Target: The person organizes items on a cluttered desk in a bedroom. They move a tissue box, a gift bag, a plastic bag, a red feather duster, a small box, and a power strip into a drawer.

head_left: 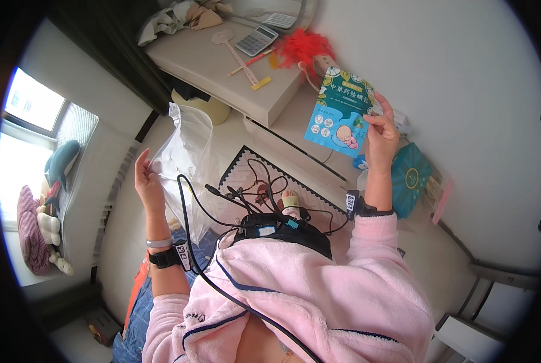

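Note:
My right hand (pixel 382 134) is raised at the right, its thumb and fingers pinching the edge of a flat blue and green packet (pixel 337 115) printed with lemon slices and a cartoon baby. On the other side, my left hand (pixel 147 180) grips a clear plastic bag (pixel 186 142) that hangs open and crumpled. What the bag holds, if anything, I cannot make out. A band with a small tag is strapped to each wrist, and black cables (pixel 246 190) run across my lap.
Ahead stands a pale dresser (pixel 192 57) carrying a calculator (pixel 257 41), a fly swatter (pixel 237 54) and a red feathery thing (pixel 304 48). A teal gift bag (pixel 411 178) is at the right. Plush toys (pixel 62 163) line the window ledge at left. Blue fabric (pixel 155 302) lies beside me.

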`<action>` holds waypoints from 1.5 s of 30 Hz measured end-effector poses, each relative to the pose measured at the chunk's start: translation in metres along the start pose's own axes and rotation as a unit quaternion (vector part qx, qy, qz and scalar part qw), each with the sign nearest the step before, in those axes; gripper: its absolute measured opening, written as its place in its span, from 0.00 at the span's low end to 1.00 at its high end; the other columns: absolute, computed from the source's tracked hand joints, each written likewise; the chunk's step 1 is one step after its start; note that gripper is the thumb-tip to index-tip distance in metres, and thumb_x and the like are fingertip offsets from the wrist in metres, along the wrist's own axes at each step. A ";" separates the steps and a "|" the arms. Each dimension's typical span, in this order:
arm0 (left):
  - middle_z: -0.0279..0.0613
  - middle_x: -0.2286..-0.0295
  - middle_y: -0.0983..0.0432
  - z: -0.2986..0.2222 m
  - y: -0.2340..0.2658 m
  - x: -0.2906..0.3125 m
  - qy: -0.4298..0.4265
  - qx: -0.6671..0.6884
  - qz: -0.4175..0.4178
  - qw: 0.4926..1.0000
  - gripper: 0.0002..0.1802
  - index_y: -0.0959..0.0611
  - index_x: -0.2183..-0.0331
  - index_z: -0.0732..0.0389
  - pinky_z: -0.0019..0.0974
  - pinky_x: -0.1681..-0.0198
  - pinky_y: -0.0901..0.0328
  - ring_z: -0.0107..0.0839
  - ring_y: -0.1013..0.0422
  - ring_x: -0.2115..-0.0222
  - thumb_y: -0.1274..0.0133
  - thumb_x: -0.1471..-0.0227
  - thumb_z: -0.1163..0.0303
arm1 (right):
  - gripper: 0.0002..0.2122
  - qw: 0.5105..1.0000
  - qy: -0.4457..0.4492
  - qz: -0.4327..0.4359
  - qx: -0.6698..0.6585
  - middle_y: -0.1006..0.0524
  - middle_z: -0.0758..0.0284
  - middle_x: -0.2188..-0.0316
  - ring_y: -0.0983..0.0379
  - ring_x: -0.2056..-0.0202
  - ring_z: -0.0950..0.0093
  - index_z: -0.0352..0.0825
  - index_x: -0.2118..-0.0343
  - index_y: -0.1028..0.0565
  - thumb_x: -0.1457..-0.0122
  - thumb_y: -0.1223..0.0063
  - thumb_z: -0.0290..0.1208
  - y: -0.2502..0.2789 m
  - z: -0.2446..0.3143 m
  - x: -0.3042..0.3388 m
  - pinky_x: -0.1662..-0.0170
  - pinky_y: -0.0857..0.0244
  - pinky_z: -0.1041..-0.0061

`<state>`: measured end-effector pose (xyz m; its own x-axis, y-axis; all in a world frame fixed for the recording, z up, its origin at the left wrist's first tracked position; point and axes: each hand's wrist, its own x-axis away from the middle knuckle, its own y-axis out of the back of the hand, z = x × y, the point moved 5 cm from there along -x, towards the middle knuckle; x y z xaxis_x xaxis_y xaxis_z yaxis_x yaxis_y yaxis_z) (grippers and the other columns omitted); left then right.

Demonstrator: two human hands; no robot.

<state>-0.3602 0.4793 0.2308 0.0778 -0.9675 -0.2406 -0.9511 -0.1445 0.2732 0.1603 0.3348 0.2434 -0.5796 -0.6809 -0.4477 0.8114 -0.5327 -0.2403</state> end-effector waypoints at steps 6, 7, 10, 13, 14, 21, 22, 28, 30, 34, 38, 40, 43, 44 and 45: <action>0.32 0.68 0.33 -0.002 -0.007 -0.004 0.002 0.048 0.015 0.999 0.28 0.26 0.51 0.63 0.20 0.62 0.41 0.19 0.37 0.69 0.65 0.54 0.90 | 0.13 1.000 0.007 -0.001 0.016 0.40 0.59 0.40 0.29 0.49 0.70 0.32 0.72 0.23 0.49 0.55 0.06 0.002 0.001 0.001 0.50 0.34 0.75; 0.32 0.67 0.32 -0.002 -0.008 -0.004 0.002 0.067 0.018 0.998 0.28 0.26 0.51 0.63 0.20 0.61 0.41 0.20 0.36 0.68 0.65 0.54 0.90 | 0.13 1.000 0.006 -0.001 0.013 0.40 0.58 0.40 0.29 0.49 0.70 0.32 0.72 0.23 0.49 0.55 0.06 0.003 0.001 0.002 0.50 0.34 0.75; 0.33 0.67 0.32 -0.001 -0.011 -0.005 -0.010 0.057 0.027 0.998 0.26 0.26 0.52 0.64 0.21 0.60 0.40 0.20 0.36 0.67 0.64 0.52 0.89 | 0.13 1.000 0.006 0.000 0.007 0.40 0.58 0.40 0.29 0.50 0.70 0.32 0.72 0.22 0.49 0.55 0.06 0.004 -0.001 0.002 0.49 0.34 0.75; 0.33 0.66 0.31 0.000 -0.013 -0.005 -0.013 0.060 0.028 0.998 0.25 0.26 0.52 0.64 0.21 0.60 0.40 0.20 0.36 0.67 0.63 0.51 0.89 | 0.14 1.000 0.016 0.000 0.015 0.40 0.58 0.40 0.30 0.50 0.71 0.33 0.72 0.22 0.49 0.55 0.06 0.005 -0.001 0.001 0.49 0.34 0.74; 0.34 0.66 0.31 0.000 -0.013 -0.005 -0.013 0.057 0.026 0.998 0.25 0.26 0.52 0.64 0.21 0.60 0.40 0.20 0.36 0.66 0.63 0.51 0.89 | 0.14 1.000 0.019 0.000 0.020 0.40 0.58 0.40 0.30 0.49 0.71 0.33 0.72 0.22 0.49 0.55 0.06 0.005 -0.001 0.001 0.49 0.35 0.74; 0.35 0.64 0.32 -0.007 -0.016 -0.003 -0.008 0.088 0.047 0.995 0.22 0.26 0.52 0.65 0.24 0.57 0.41 0.22 0.36 0.64 0.62 0.50 0.86 | 0.13 1.000 -0.005 -0.004 -0.002 0.39 0.58 0.40 0.29 0.51 0.71 0.33 0.72 0.22 0.49 0.54 0.06 0.002 0.001 0.002 0.50 0.34 0.74; 0.35 0.64 0.32 -0.009 -0.017 -0.002 0.000 0.100 0.052 0.994 0.22 0.26 0.52 0.66 0.24 0.56 0.41 0.22 0.36 0.64 0.62 0.50 0.85 | 0.13 1.000 -0.002 -0.003 -0.005 0.39 0.58 0.41 0.29 0.52 0.72 0.33 0.72 0.22 0.49 0.54 0.06 0.000 0.001 0.001 0.50 0.33 0.75; 0.36 0.61 0.28 -0.028 -0.029 0.000 -0.002 0.133 0.051 0.990 0.14 0.23 0.55 0.67 0.25 0.53 0.42 0.22 0.34 0.60 0.55 0.43 0.74 | 0.13 1.000 0.011 0.011 -0.003 0.39 0.59 0.41 0.29 0.52 0.74 0.33 0.72 0.21 0.49 0.54 0.06 -0.004 0.005 -0.001 0.51 0.33 0.76; 0.35 0.61 0.27 -0.035 -0.035 0.000 -0.018 0.105 0.069 0.992 0.13 0.22 0.57 0.67 0.25 0.53 0.42 0.22 0.34 0.60 0.53 0.41 0.71 | 0.14 1.000 -0.001 0.015 -0.021 0.39 0.59 0.41 0.30 0.52 0.76 0.34 0.72 0.21 0.49 0.54 0.06 -0.006 0.006 -0.002 0.51 0.33 0.76; 0.36 0.61 0.26 -0.039 -0.040 -0.002 -0.018 0.076 0.101 0.992 0.14 0.20 0.59 0.67 0.27 0.51 0.42 0.23 0.33 0.58 0.52 0.40 0.67 | 0.14 1.000 0.006 0.021 -0.006 0.39 0.59 0.41 0.30 0.52 0.76 0.34 0.72 0.21 0.50 0.54 0.06 -0.010 0.011 -0.002 0.51 0.33 0.77; 0.38 0.63 0.26 -0.045 -0.041 0.001 -0.054 0.045 0.100 0.992 0.14 0.18 0.63 0.69 0.28 0.53 0.42 0.25 0.33 0.59 0.52 0.40 0.67 | 0.14 0.999 0.014 0.030 -0.016 0.39 0.60 0.41 0.29 0.52 0.75 0.34 0.72 0.21 0.49 0.54 0.07 -0.012 0.012 -0.003 0.51 0.33 0.76; 0.38 0.64 0.27 -0.048 -0.041 0.003 -0.058 0.035 0.093 0.993 0.15 0.17 0.66 0.69 0.28 0.54 0.42 0.26 0.33 0.60 0.52 0.40 0.67 | 0.13 0.999 0.015 0.033 -0.020 0.39 0.60 0.41 0.29 0.52 0.74 0.34 0.72 0.21 0.49 0.53 0.07 -0.014 0.015 -0.004 0.52 0.33 0.77; 0.38 0.64 0.27 -0.055 -0.040 0.005 -0.070 0.011 0.108 0.992 0.17 0.16 0.70 0.70 0.29 0.55 0.42 0.27 0.33 0.61 0.52 0.40 0.67 | 0.13 0.998 0.027 0.055 -0.007 0.39 0.61 0.44 0.28 0.52 0.72 0.33 0.72 0.22 0.50 0.52 0.06 -0.029 0.024 -0.005 0.54 0.31 0.77; 0.37 0.65 0.27 -0.056 -0.041 0.006 -0.063 0.027 0.096 0.993 0.17 0.15 0.73 0.68 0.30 0.58 0.40 0.27 0.33 0.62 0.50 0.41 0.66 | 0.12 0.997 0.041 0.071 0.001 0.39 0.62 0.45 0.27 0.53 0.71 0.33 0.72 0.22 0.50 0.52 0.06 -0.037 0.030 -0.007 0.55 0.31 0.77; 0.38 0.65 0.27 -0.058 -0.041 0.004 -0.053 0.041 0.092 0.993 0.17 0.15 0.72 0.68 0.30 0.57 0.40 0.28 0.33 0.62 0.50 0.41 0.65 | 0.12 0.994 0.062 0.093 0.002 0.39 0.62 0.46 0.27 0.53 0.70 0.32 0.72 0.22 0.50 0.51 0.06 -0.051 0.037 -0.008 0.55 0.31 0.77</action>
<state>-0.3040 0.4695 0.2728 -0.1271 -0.9479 -0.2920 -0.9679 0.0542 0.2454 0.1205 0.3493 0.2909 -0.4063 -0.7004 -0.5869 0.9031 -0.4056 -0.1412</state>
